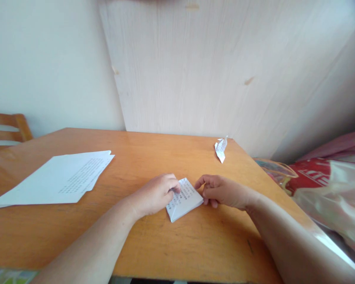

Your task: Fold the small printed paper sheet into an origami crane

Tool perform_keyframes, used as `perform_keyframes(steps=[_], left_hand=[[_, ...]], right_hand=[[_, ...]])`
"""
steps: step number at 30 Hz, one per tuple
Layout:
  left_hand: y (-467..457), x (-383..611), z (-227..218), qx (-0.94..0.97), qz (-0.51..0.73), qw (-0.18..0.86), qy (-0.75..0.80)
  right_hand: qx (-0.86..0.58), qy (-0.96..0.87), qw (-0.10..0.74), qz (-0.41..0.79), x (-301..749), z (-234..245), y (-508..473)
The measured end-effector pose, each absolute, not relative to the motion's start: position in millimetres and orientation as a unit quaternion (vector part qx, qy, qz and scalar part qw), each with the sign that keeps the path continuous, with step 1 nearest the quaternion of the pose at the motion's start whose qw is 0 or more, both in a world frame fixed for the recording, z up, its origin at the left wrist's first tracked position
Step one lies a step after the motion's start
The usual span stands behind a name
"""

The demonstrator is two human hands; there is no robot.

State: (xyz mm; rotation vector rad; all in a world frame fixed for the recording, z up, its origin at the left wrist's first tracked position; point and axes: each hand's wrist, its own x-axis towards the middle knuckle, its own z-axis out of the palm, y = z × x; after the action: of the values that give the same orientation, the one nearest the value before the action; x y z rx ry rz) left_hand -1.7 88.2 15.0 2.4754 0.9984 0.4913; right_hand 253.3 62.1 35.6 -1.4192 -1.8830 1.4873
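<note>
A small folded square of printed paper (185,200) lies on the orange wooden table (171,244) near its front middle. My left hand (156,194) rests curled on the paper's left side, fingertips pressing down on it. My right hand (221,191) sits at the paper's right corner with fingers bent, the tips pinching or touching its edge. Both forearms reach in from the bottom of the view.
A stack of printed sheets (57,179) lies at the table's left. A small folded paper figure (221,149) stands near the far right corner. A pale wooden board (213,67) leans behind; a chair (6,132) at left, plastic bags (322,189) at right.
</note>
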Motion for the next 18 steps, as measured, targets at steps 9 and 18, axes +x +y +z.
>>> perform_keyframes(steps=[9, 18], left_hand=[[83, -3, 23, 0.898, 0.148, 0.199, 0.364], [81, -6, 34, 0.9, 0.097, 0.212, 0.369]], right_hand=[[-0.478, -0.719, 0.193, 0.466, 253, 30, 61], [-0.416, -0.78, 0.184, 0.43, 256, 18, 66]])
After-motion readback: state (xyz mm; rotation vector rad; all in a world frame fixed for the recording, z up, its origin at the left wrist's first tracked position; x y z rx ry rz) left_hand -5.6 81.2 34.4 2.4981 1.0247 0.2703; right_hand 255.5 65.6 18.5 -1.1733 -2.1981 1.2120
